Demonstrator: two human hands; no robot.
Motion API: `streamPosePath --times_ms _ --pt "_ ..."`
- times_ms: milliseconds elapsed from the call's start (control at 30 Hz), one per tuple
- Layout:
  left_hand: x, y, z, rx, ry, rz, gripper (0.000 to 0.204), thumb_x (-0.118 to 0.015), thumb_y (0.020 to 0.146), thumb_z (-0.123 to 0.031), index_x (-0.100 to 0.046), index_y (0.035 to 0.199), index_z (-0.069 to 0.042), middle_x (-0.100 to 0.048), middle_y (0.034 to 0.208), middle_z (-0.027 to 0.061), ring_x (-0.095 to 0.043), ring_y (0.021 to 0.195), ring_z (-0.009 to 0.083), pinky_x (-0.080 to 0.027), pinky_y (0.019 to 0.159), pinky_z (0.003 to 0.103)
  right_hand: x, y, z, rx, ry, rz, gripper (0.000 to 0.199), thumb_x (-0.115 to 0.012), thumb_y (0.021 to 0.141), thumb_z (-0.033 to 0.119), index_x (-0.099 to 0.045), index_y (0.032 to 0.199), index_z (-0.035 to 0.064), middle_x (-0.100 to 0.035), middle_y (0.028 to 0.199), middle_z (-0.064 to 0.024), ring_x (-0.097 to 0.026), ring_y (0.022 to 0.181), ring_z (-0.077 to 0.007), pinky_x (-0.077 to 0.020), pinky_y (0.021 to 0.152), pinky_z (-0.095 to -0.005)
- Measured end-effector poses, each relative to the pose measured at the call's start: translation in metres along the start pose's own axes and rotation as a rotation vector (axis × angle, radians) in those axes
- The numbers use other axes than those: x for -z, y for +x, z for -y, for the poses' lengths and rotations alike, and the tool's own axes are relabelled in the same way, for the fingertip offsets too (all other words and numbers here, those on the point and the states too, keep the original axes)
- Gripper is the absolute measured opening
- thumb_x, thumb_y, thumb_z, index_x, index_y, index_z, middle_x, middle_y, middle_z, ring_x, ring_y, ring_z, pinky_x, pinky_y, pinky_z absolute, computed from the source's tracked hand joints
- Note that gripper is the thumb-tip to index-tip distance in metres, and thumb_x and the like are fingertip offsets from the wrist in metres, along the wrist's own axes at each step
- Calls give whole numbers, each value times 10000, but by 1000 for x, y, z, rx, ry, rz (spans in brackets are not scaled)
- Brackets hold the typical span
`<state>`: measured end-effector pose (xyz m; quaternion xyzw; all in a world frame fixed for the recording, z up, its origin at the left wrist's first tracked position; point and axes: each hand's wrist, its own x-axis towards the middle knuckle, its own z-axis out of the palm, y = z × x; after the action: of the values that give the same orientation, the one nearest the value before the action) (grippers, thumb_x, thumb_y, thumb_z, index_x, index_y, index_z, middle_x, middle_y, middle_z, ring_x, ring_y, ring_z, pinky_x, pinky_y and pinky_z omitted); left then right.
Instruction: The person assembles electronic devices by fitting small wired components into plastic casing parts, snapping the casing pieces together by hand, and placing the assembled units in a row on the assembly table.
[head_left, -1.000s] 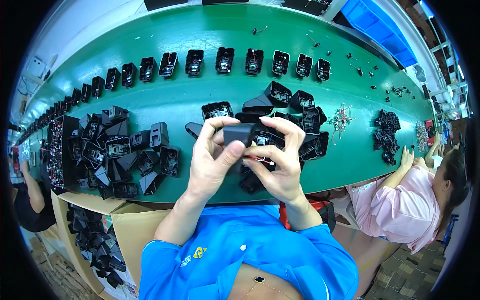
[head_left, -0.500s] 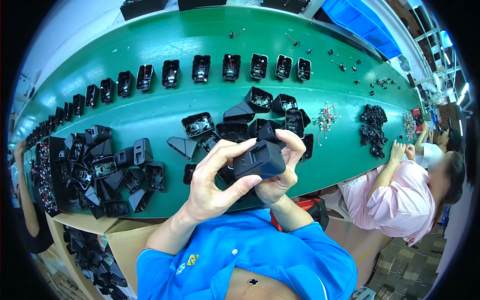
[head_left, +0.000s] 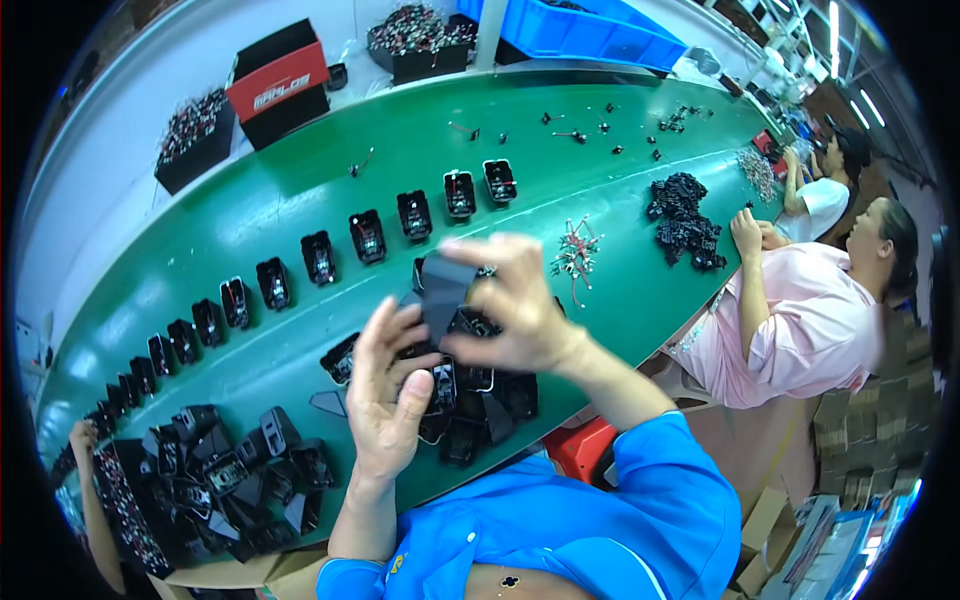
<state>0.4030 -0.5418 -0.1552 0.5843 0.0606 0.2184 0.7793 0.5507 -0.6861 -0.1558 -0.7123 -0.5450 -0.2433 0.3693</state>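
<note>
Green bench spans view. Row of open black housings runs from left end along far half. Heap of black housings at near edge, toward left end. Blue bin at far edge. Right hand — blurred — pinches held housing between thumb and fingers. Left hand beside it, fingers loosely parted, thumb apart; contact with housing — cannot tell. Held housing above bench, closer to near edge than far. Wire bundle lies mid-bench, right of hands.
</note>
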Motion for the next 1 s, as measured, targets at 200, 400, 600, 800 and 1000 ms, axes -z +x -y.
streamPosePath --times_ms 200,400,600,800,1000 --pt "38 13 -9 -206 107 -188 367 -488 998 -138 -498 1334 8 -603 1185 154 -614 1002 213 -510 874 316 60 8 -169 -251 -328 193 326 -781 692 242 -625 946 108 -530 1329 -64 -489 1154 -252 -344 1008 -402" --pt "62 12 -1 -208 128 -298 286 -461 1019 -133 -566 1246 5 -629 1105 134 -616 923 178 -501 831 289 65 -4 -243 -434 -409 726 296 -750 742 278 -627 964 124 -523 1287 -64 -483 1160 -252 -383 989 -387" --pt "67 10 7 -180 135 -332 264 -479 1020 -147 -589 1205 6 -642 1044 122 -617 876 166 -499 822 281 58 3 -250 -429 -456 828 296 -748 743 292 -620 949 122 -525 1299 -54 -478 1161 -240 -399 974 -389" --pt "69 12 11 -176 169 -345 245 -477 1022 -136 -599 1180 6 -649 1004 116 -618 851 162 -502 814 277 55 3 -256 -382 -430 844 290 -751 745 297 -610 929 122 -526 1316 -45 -471 1172 -240 -398 975 -390" --pt "70 12 14 -183 179 -354 237 -473 1022 -124 -604 1170 6 -654 986 113 -620 842 161 -504 808 275 55 5 -256 -345 -427 857 310 -761 746 321 -611 934 126 -517 1353 -38 -464 1187 -237 -373 1000 -394"
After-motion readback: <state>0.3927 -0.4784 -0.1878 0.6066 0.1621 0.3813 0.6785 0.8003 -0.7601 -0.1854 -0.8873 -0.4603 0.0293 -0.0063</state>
